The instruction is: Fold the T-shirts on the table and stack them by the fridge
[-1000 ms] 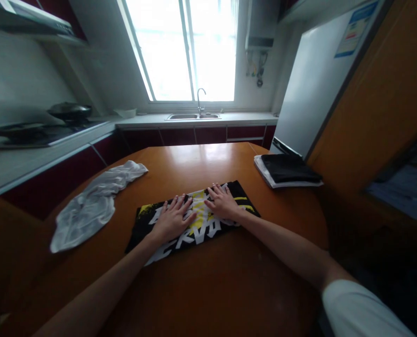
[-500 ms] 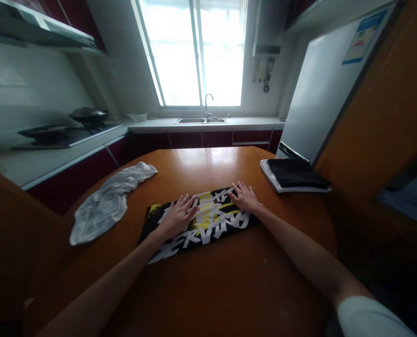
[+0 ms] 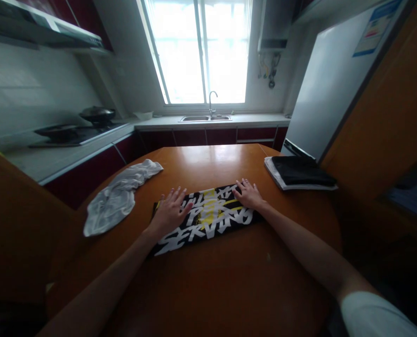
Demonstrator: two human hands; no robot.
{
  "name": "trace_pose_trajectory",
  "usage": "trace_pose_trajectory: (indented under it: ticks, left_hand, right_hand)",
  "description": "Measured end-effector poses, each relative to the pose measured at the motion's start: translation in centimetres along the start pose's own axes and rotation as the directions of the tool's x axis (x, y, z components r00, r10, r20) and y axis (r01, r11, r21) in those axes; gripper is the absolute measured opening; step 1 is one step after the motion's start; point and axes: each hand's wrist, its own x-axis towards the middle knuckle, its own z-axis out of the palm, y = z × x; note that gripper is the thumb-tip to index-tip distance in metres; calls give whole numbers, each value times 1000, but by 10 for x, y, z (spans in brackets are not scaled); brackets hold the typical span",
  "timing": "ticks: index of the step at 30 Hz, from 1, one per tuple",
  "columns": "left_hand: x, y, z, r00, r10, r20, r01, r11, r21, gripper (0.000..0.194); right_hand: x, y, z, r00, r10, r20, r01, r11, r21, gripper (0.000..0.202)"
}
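In the middle of the frame, the folded black printed cloth [image 3: 210,219] lies partly beneath and between the left hand [image 3: 170,213] at its left end and the right hand [image 3: 250,195] near its upper-right corner, both spread open, gripping nothing

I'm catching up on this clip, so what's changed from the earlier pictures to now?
The hands have spread apart over the black printed cloth: the right hand toward its right end, the left hand toward its left, baring more print between them. Nothing was visibly grasped. The crumpled white cloth and folded black-and-white pile stayed put on the table.
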Motion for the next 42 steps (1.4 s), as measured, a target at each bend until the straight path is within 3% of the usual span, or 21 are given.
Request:
trace_pose_trajectory:
  ticks: [2, 5, 9, 11, 13, 18, 20, 24, 30, 36, 42]
  left_hand:
    - [-9, 22, -2, 996, 94, 2, -94, 994, -50, 71]
    - [-22, 50, 4, 973, 202, 111, -190, 976, -111, 71]
    - [-31, 65, 13, 945, 237, 227, -216, 970, -114, 74]
    - [-32, 65, 15, 942, 235, 238, -215, 971, -107, 76]
    - [-32, 65, 15, 942, 240, 235, -222, 970, -103, 75]
    - [-31, 64, 17, 946, 246, 209, -231, 968, -97, 74]
    - [-31, 64, 19, 948, 238, 213, -223, 970, -94, 75]
    - [-31, 63, 23, 949, 221, 224, -207, 975, -87, 79]
    - [-28, 61, 20, 948, 224, 227, -200, 972, -126, 81]
    - [-19, 52, 6, 971, 187, 149, -157, 969, -190, 77]
    - [-13, 36, 15, 988, 118, 104, -108, 990, -92, 69]
  right_hand:
    - [0, 1, 0, 1000, 3, 3, -3, 1000, 1, 70]
    - [-1, 0, -3, 999, 13, -30, -13, 1000, -8, 70]
    - [-16, -23, -16, 968, -107, -229, 98, 994, -47, 62]
    - [-31, -44, -19, 927, -225, -300, 222, 974, -45, 60]
    - [-46, -65, -14, 900, -320, -297, 329, 944, -19, 60]
    - [-67, -93, 15, 937, -348, -41, 350, 933, 81, 67]
    - [-68, -93, 21, 944, -329, 14, 327, 942, 76, 66]
    - [-68, -88, 19, 944, -330, -24, 330, 944, 26, 68]
    - [-68, -85, 15, 942, -330, 64, 329, 944, 35, 66]
    - [-66, -86, 16, 943, -326, 70, 324, 945, 34, 67]
    - [-67, -86, 15, 945, -320, 75, 318, 947, 33, 67]
